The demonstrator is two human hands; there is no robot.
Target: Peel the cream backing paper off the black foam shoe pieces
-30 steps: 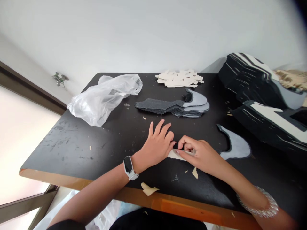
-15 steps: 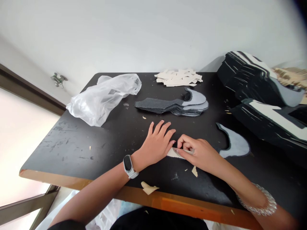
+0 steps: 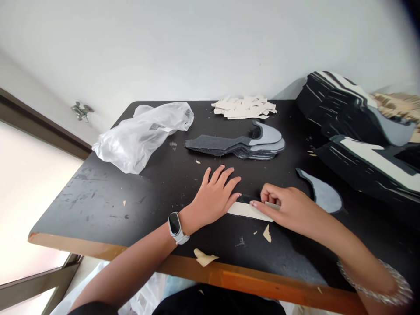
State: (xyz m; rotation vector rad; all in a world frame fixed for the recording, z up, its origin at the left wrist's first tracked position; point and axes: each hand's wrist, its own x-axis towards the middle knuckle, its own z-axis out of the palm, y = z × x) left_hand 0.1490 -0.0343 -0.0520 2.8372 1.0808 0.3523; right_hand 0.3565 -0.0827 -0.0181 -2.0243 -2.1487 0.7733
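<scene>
My left hand (image 3: 213, 194) lies flat with fingers spread, the thumb at the left end of a narrow cream strip (image 3: 244, 211). The strip lies on the dark tabletop, with a dark band along its far side. My right hand (image 3: 285, 208) is closed, fingers curled and thumb pressed on the cream strip; cream material shows between thumb and fingers. Just right of that hand is a curved grey piece with a dark edge (image 3: 328, 192); the hand hides whether it joins the strip. Small cream scraps (image 3: 267, 233) lie nearer me.
Beyond my hands lies a stack of dark, grey-ended pieces (image 3: 223, 143), with a pile of cream strips (image 3: 244, 107) behind. A plastic bag (image 3: 141, 135) sits at left. Tall dark stacks (image 3: 348, 109) stand at right. The table's front edge (image 3: 249, 284) is near my body.
My right hand has slid right along the cream strip, exposing more of it and covering part of the curved grey piece. My left hand has stayed in place.
</scene>
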